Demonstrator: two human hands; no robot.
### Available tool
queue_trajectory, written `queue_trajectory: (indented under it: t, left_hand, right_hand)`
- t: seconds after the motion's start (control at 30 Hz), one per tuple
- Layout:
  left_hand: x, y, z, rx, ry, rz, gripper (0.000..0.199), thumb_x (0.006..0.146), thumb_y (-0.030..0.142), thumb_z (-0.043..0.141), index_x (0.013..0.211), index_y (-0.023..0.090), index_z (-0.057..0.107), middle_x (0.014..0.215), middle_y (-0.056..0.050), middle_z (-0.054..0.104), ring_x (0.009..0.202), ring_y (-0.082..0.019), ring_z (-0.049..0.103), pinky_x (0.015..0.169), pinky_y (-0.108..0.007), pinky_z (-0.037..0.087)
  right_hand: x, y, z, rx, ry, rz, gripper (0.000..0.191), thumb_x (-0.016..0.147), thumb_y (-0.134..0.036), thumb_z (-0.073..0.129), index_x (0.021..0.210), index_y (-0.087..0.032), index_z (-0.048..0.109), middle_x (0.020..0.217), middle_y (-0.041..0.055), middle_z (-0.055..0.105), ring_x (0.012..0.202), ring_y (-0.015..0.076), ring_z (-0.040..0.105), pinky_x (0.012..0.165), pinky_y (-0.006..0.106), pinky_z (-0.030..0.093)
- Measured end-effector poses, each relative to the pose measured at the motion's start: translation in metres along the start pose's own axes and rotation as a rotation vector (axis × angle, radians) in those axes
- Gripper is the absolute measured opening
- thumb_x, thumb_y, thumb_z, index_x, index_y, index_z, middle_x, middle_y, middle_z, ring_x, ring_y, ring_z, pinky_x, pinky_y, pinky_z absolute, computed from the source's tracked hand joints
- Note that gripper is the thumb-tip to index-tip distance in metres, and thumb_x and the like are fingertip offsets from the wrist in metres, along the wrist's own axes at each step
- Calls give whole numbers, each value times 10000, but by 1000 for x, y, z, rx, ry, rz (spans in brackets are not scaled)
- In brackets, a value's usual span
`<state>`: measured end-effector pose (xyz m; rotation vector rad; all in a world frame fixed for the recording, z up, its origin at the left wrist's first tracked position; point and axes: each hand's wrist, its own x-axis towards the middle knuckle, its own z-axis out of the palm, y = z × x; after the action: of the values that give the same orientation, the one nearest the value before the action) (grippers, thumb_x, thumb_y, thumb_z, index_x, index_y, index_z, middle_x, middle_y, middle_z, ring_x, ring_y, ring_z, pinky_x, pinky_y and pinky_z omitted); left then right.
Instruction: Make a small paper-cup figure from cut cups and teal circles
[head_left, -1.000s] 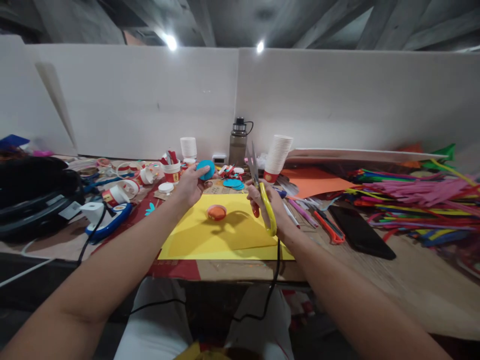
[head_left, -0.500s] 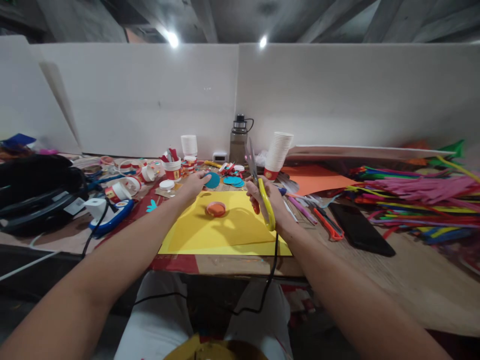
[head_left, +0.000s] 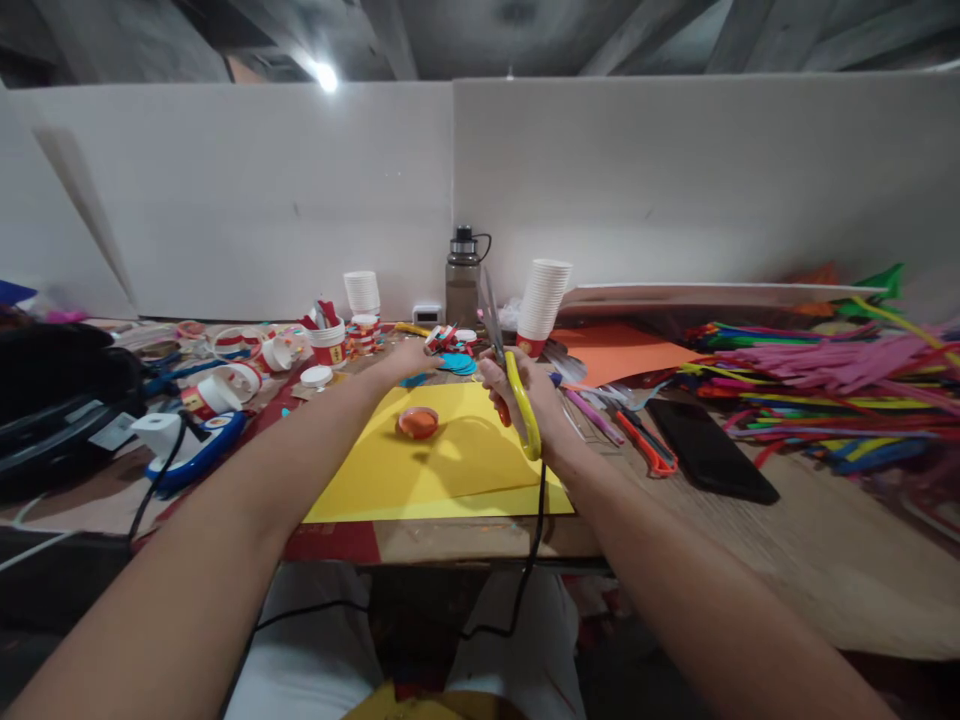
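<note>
My right hand (head_left: pixel 514 385) is closed on yellow-handled scissors (head_left: pixel 525 405), whose blades point up in front of the bottle. My left hand (head_left: pixel 411 362) reaches over the far edge of the yellow paper (head_left: pixel 375 475), just left of a small pile of blue discs (head_left: pixel 458 364); its fingers are small and blurred, and I cannot make out whether they hold anything. An orange piece lies in a small round lid-like dish (head_left: pixel 418 422) on the yellow paper.
Behind stand a dark bottle (head_left: pixel 463 280) and a tall stack of paper cups (head_left: pixel 544 300). To the right lie a phone (head_left: pixel 712 450), an orange cutter (head_left: pixel 646 445) and pipe cleaners (head_left: pixel 817 370). At left are cut cups and a blue-white tool (head_left: pixel 199 450).
My left hand has moved right to the pile of blue discs, and the blue disc it held no longer shows between its fingers. The view has shifted slightly; my right hand still holds the scissors.
</note>
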<state>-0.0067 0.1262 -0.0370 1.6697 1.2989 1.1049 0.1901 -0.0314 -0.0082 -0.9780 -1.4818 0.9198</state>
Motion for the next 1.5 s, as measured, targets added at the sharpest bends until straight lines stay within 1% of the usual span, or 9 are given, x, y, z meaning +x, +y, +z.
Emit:
queue_trajectory:
  t: [0.2,0.4,0.57,0.7,0.8,0.87,0.97,1.23,1.5]
  left_hand:
    - [17,3,24,173,16,-73,422,430,91,844,415,211,439,450,-18,468,828,-280,608,632,-249,371]
    - [16,1,20,230,36,-104,448,351,45,852,419,212,442,427,20,405,702,-239,553,581,-252,322]
    - [6,8,17,117,78,-44,352,415,31,818,486,185,509,466,32,448,647,-178,517,567,-236,322]
    - [-11,24,7,-73,45,26,202,561,171,793,654,151,615,609,3,593,640,-142,548,581,-225,384]
    - [-37,40,-5,-258,-11,43,253,679,294,726,862,151,626,765,-37,671,669,-142,617,609,-244,468]
    - [-58,51,-12,-558,-127,17,305,669,277,737,915,149,610,804,-55,681,664,-148,637,582,-250,488]
    - [-87,64,-15,-719,-204,55,300,682,246,747,923,147,598,825,-51,680,666,-138,651,514,-208,464]
    - [-113,71,10,-838,-126,91,379,687,354,794,926,165,568,732,0,652,529,-101,612,397,-169,379]
    - [-122,71,19,-830,1,113,385,675,384,804,874,155,567,687,-3,641,534,-118,628,393,-187,387]
  right_hand:
    - [-3,-8,0,3,13,-4,468,771,-604,632,995,-199,562,640,-47,489,526,84,431,451,206,347]
    - [-3,-13,0,32,26,8,469,757,-603,646,968,-193,563,666,-42,492,530,77,433,449,201,370]
    - [-2,-11,-1,24,13,9,462,748,-595,656,958,-192,567,652,-43,494,533,83,446,442,198,364]
    - [0,-11,-4,-1,-1,1,428,775,-603,623,879,-194,553,595,-52,473,489,80,430,436,204,361]
    - [1,-9,-4,22,-8,-18,419,788,-599,613,884,-197,546,602,-54,472,482,80,430,441,206,364]
    - [1,-6,-2,29,-16,-31,415,798,-586,610,936,-198,552,613,-59,461,480,79,420,443,208,356]
    - [0,-1,1,-23,-48,-44,409,822,-566,591,1006,-202,555,654,-53,479,489,81,412,461,217,353]
    - [-1,5,4,-312,-119,-85,401,821,-477,624,1101,-192,600,872,26,636,825,180,573,742,291,445]
    - [-4,6,8,-303,-184,-112,409,816,-514,608,1066,-190,610,720,-4,537,629,134,473,548,238,392]
